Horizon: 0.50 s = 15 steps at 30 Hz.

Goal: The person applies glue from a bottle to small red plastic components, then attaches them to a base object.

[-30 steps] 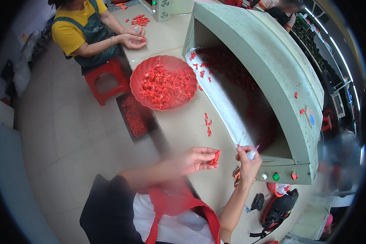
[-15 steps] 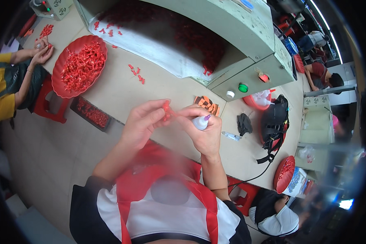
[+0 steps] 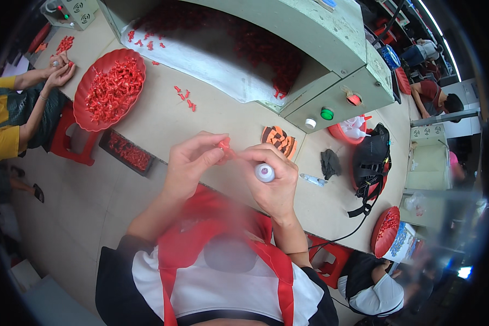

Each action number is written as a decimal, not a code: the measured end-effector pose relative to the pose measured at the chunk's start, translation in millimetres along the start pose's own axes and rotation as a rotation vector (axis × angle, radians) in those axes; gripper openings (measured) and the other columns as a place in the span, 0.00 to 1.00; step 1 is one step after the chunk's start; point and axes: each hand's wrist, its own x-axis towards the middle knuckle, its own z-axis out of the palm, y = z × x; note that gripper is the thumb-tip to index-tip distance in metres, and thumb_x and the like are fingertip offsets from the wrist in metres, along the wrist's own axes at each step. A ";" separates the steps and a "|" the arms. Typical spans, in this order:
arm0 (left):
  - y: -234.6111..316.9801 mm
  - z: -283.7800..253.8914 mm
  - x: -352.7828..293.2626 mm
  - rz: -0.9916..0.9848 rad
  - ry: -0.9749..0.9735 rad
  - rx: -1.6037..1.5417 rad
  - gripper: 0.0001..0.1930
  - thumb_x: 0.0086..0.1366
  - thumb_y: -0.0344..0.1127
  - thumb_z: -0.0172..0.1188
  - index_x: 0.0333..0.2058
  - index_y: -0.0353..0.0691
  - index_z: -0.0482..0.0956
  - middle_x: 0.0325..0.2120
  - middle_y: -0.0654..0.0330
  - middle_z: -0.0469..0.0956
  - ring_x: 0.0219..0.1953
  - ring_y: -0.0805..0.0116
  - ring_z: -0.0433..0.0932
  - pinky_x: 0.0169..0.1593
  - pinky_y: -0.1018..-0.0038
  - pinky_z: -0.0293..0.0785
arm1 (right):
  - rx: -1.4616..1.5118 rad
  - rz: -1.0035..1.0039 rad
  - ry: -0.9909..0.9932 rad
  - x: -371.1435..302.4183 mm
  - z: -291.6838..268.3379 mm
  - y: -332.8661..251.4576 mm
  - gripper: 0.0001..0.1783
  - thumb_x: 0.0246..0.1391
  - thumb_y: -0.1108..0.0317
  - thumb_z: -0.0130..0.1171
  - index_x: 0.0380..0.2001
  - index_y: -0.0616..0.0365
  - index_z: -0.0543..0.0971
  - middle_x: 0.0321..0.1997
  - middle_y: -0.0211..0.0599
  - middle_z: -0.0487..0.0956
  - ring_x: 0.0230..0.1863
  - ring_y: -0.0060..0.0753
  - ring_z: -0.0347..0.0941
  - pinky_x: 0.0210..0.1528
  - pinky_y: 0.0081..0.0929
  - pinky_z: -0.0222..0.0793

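While left hand (image 3: 186, 167) pinches red piece (image 3: 224, 145) above near edge of tabletop (image 3: 214, 117), right hand (image 3: 277, 185) wraps firmly around white bottle (image 3: 264, 173), fingertips beside piece; red bowl (image 3: 82, 110) sits farther left along same edge.

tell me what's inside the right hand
The right hand holds a pale bottle, its round purple-centred end showing, its body mostly covered. Whether the fingertips pinch anything is unclear.

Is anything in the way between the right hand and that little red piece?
Nothing visible stands between: the right hand is close beside the red piece in the left hand. The white bottle in the right hand sits off to one side.
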 end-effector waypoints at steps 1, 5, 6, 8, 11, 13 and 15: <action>0.1 -1.1 0.1 -0.030 -0.009 -0.017 0.12 0.59 0.23 0.52 0.43 0.30 0.73 0.36 0.57 0.74 0.35 0.72 0.75 0.37 0.78 0.73 | -0.016 -0.015 0.002 0.2 0.3 -0.2 0.09 0.38 0.80 0.63 0.28 0.61 0.78 0.27 0.35 0.75 0.26 0.27 0.74 0.28 0.19 0.68; 0.4 -1.8 -0.2 -0.091 0.014 -0.045 0.12 0.59 0.23 0.53 0.43 0.30 0.73 0.36 0.57 0.74 0.35 0.72 0.75 0.37 0.79 0.73 | -0.075 -0.068 0.016 1.4 3.1 0.7 0.09 0.38 0.80 0.62 0.28 0.61 0.78 0.27 0.35 0.75 0.26 0.26 0.74 0.26 0.20 0.68; 0.7 -2.7 -0.3 -0.087 0.010 -0.034 0.12 0.59 0.23 0.52 0.43 0.31 0.73 0.35 0.57 0.74 0.36 0.70 0.75 0.39 0.78 0.73 | -0.080 -0.095 0.020 1.9 4.3 0.1 0.09 0.38 0.80 0.62 0.27 0.61 0.78 0.28 0.35 0.75 0.25 0.26 0.74 0.26 0.20 0.68; 1.0 -3.5 -0.7 -0.083 0.009 -0.024 0.12 0.60 0.23 0.52 0.43 0.31 0.74 0.35 0.57 0.75 0.37 0.68 0.76 0.41 0.76 0.72 | -0.084 -0.121 0.022 1.9 6.3 -1.2 0.09 0.38 0.80 0.62 0.27 0.60 0.78 0.28 0.34 0.75 0.25 0.27 0.74 0.25 0.21 0.68; -0.1 -2.2 -1.1 0.045 -0.009 0.041 0.12 0.59 0.22 0.52 0.42 0.31 0.74 0.35 0.56 0.73 0.38 0.68 0.75 0.41 0.76 0.72 | -0.185 -0.196 0.014 0.9 7.9 -0.8 0.11 0.34 0.81 0.62 0.27 0.59 0.78 0.28 0.34 0.75 0.23 0.27 0.73 0.23 0.21 0.68; 1.0 0.0 -2.2 0.184 -0.005 0.160 0.12 0.58 0.19 0.53 0.42 0.30 0.74 0.35 0.57 0.72 0.38 0.68 0.75 0.42 0.76 0.72 | -0.306 -0.330 0.018 1.8 5.9 1.3 0.14 0.29 0.82 0.61 0.26 0.58 0.78 0.28 0.32 0.75 0.22 0.28 0.72 0.22 0.22 0.67; 3.1 -0.6 -1.6 0.192 -0.014 0.177 0.12 0.57 0.18 0.53 0.41 0.31 0.75 0.34 0.57 0.72 0.38 0.68 0.75 0.42 0.76 0.72 | -0.312 -0.397 0.002 5.3 2.6 4.3 0.15 0.27 0.82 0.60 0.26 0.58 0.78 0.28 0.32 0.76 0.21 0.28 0.71 0.21 0.22 0.66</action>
